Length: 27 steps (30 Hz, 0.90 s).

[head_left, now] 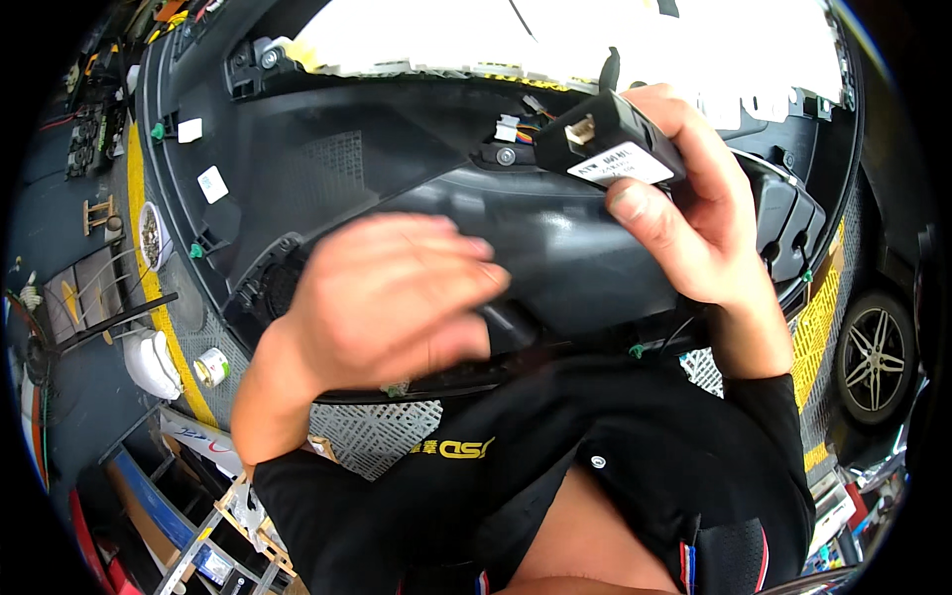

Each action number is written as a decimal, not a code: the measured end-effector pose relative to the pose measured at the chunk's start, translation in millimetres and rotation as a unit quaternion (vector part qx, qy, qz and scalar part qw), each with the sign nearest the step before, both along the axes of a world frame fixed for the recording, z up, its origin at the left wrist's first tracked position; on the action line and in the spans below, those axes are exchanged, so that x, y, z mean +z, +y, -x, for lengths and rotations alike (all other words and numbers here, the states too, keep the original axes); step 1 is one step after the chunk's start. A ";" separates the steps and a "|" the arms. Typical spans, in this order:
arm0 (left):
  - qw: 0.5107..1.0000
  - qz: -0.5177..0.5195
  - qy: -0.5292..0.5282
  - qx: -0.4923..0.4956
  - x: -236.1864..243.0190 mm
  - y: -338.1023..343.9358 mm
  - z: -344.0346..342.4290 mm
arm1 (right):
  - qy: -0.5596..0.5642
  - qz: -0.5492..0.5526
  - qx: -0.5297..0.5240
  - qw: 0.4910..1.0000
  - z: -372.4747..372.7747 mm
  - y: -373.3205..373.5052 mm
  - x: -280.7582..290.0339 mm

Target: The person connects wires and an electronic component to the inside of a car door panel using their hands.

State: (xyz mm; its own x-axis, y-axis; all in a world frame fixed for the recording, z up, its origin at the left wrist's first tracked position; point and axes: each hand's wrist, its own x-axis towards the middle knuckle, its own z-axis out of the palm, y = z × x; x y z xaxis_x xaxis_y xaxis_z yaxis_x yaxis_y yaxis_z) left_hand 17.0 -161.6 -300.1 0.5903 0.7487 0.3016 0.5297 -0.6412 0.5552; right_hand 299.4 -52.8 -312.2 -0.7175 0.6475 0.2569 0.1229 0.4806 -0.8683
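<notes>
My right hand [694, 208] holds a black box-shaped module [595, 144] with a white label and a pale socket on its side, gripped between thumb and fingers. My left hand [397, 297], blurred by motion, hovers over the black plastic car panel [565, 248] at the middle left, below and left of the module; its fingers are loosely bent with the thumb apart, and I see nothing in them. Behind the module, a white connector with coloured wires [508, 127] lies on the panel beside a bolt.
At the left are a floor with a yellow line [139, 198], a bowl of small parts [152, 235], a white bundle [151, 362], a can [210, 367] and a ladder [203, 545]. A car wheel [875, 357] is at the right. A glaring white surface [555, 35] spans the top.
</notes>
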 end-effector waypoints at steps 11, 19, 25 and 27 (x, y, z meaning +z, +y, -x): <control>0.984 0.069 -0.028 0.162 -19.2 22.9 2.5 | 0.085 0.143 -0.173 0.971 -2.8 -8.3 3.8; 0.874 0.004 -0.409 0.264 -41.3 3.8 11.5 | 0.112 0.160 -0.099 0.976 11.9 -16.8 2.1; 0.844 0.153 -0.468 0.214 -53.3 -3.8 -56.2 | 0.028 -0.139 -0.049 0.989 24.6 -23.9 -9.8; 0.829 0.177 -0.496 0.190 -53.5 -4.8 -67.0 | 0.049 -0.258 -0.046 0.964 28.0 -24.4 -17.7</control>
State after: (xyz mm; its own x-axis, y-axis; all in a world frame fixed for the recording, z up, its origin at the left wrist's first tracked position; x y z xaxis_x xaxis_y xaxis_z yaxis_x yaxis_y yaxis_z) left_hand 83.9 -166.4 -353.6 -0.1149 0.9689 0.2193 -0.1741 -0.2370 0.9558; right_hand 271.4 -77.2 -329.9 -0.6189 0.4758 0.6250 0.1164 0.8425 -0.5260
